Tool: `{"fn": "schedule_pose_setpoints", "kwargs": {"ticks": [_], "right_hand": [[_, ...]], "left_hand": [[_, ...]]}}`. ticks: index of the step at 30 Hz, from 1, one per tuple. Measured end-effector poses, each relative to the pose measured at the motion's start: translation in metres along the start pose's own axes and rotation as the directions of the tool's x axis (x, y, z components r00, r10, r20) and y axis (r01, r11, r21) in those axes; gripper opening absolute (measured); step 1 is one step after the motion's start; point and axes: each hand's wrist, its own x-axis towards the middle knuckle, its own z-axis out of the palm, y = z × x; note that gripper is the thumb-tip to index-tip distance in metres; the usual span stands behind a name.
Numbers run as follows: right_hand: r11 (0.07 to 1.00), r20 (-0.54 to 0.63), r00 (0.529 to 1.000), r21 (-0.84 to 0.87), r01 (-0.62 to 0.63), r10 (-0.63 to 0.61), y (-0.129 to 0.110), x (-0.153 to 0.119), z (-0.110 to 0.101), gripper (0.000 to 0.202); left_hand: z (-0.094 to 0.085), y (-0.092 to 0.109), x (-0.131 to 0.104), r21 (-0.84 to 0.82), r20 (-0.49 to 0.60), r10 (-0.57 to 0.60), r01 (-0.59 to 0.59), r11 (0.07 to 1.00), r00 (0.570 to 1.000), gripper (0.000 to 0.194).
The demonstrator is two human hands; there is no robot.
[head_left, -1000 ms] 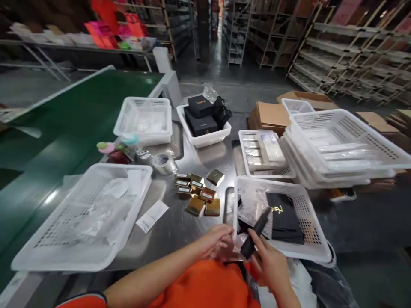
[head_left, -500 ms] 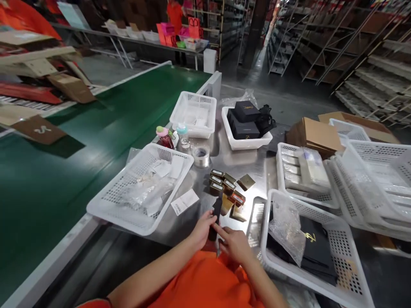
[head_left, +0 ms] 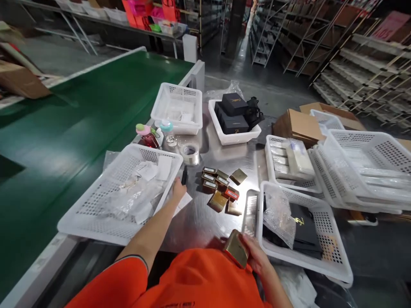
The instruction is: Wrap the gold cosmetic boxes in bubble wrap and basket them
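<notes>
In my left hand (head_left: pixel 178 189) is a slim black object (head_left: pixel 184 175), whose kind I cannot make out; its upper end sticks out past the fingers. The hand is beside the right rim of a white perforated basket (head_left: pixel 175 159), over a white paper slip (head_left: pixel 183 202) that it partly covers. Close to my body, my right hand (head_left: pixel 257 253) grips a shiny gold box (head_left: pixel 236 249) by its right side. Beyond it on the metal table lie several small gold boxes (head_left: pixel 218 201) with white labels on some, and one box with an orange-red side (head_left: pixel 231 193).
A tape roll (head_left: pixel 190 153) and two bottles (head_left: pixel 169 136) stand behind the left basket. White bins with black boxes (head_left: pixel 236 104), wrapped packs (head_left: pixel 300 156) and black items under bubble wrap (head_left: pixel 279 218) line the back and right. A green conveyor (head_left: pixel 96 107) runs along the left.
My hands, together on the slim black object before, have parted. The left has carried it left to the basket's side; the right now holds a gold box near my body. The view has shifted.
</notes>
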Motion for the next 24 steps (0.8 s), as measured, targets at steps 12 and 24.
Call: {"fn": "schedule_pose_setpoints", "kwargs": {"ticks": [12,24], "right_hand": [[0.992,-0.132,0.99,0.104,0.066,-0.051,0.019,0.016,-0.001,0.051],[0.992,-0.049,0.997,0.114,0.06,-0.055,-0.005,0.028,0.015,0.048]], "left_hand": [[-0.109,-0.068,-0.047,0.484,-0.397,0.156,0.062,0.873,0.904,0.042],[-0.162,-0.029,-0.073,0.21,-0.135,-0.047,0.075,0.975,0.99,0.021]]}}
